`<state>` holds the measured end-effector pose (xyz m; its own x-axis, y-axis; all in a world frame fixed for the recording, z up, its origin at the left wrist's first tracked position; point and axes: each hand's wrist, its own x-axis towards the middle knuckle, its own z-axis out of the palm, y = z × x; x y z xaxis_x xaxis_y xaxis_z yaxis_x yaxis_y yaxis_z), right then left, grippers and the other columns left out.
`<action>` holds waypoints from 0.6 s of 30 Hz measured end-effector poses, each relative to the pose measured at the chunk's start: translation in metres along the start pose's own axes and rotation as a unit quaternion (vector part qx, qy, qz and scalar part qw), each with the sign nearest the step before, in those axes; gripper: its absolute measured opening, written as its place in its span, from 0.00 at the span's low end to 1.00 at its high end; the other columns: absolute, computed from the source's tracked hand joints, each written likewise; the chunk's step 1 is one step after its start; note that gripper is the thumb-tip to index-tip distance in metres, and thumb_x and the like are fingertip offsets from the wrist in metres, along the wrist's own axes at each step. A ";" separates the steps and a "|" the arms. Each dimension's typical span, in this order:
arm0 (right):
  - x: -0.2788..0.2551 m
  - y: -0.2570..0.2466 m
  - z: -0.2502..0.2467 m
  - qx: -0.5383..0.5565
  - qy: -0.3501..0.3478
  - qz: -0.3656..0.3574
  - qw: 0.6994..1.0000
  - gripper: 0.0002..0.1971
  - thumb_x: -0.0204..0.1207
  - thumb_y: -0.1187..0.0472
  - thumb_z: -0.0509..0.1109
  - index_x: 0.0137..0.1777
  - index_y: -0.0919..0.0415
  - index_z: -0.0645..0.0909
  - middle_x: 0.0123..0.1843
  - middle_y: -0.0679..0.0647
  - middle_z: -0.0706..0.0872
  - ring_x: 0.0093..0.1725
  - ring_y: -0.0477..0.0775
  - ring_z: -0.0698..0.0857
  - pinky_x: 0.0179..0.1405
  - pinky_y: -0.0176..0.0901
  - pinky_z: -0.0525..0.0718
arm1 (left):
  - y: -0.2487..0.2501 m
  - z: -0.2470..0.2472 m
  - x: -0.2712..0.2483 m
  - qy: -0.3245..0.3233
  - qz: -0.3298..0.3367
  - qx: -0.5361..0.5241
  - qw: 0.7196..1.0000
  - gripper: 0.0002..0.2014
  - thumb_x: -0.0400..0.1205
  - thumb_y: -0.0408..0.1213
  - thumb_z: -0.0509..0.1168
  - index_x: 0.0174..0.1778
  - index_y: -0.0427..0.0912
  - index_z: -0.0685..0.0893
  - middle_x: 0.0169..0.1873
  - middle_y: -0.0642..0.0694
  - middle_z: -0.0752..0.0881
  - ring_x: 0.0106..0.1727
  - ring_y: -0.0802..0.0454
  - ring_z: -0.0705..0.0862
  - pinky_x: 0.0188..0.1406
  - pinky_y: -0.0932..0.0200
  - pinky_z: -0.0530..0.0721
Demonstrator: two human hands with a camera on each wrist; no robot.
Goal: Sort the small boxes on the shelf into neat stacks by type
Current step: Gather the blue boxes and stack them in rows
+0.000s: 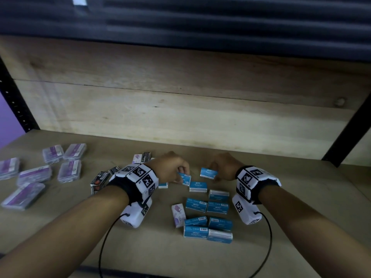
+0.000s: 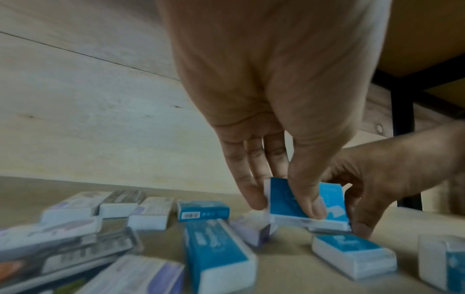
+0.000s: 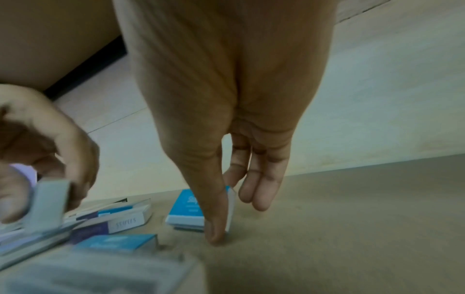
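Observation:
My left hand pinches a blue staple box between thumb and fingers, tilted and lifted a little off the shelf; the left wrist view shows this box up close in that pinch. My right hand grips a second blue staple box that lies on the shelf, with the thumb on its near side and the fingers behind it. More blue staple boxes lie in rows toward the front edge, and a white-and-purple box lies beside them.
Several clear cases with purple labels lie scattered at the left. Black boxes and white-purple ones sit behind my left wrist. The shelf board ends at a wooden back panel; a black upright stands at right.

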<state>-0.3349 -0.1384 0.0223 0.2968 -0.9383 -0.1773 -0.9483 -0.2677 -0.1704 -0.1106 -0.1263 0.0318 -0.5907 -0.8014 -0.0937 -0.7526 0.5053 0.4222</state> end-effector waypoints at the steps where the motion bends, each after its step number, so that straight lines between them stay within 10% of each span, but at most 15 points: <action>1: -0.001 0.000 0.000 0.003 0.002 0.001 1.000 0.20 0.68 0.63 0.79 0.61 0.60 0.83 0.61 0.55 0.85 0.57 0.52 0.82 0.46 0.36 0.73 | 0.002 -0.002 0.002 0.010 -0.002 -0.005 1.000 0.13 0.73 0.32 0.75 0.54 0.43 0.88 0.50 0.47 0.88 0.49 0.52 0.86 0.52 0.58 0.85; 18: -0.050 0.022 0.001 0.072 0.035 0.025 0.996 0.11 0.71 0.60 0.76 0.53 0.59 0.85 0.53 0.53 0.87 0.52 0.51 0.84 0.55 0.44 0.83 | 0.035 0.018 0.049 -0.004 -0.014 0.063 0.998 0.15 0.76 0.33 0.74 0.58 0.40 0.86 0.58 0.42 0.86 0.57 0.46 0.85 0.58 0.57 0.83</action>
<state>-0.3705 -0.0977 0.0262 0.2354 -0.9642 -0.1223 -0.9342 -0.1898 -0.3020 -0.1709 -0.1419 0.0254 -0.5703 -0.8139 -0.1111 -0.7997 0.5191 0.3017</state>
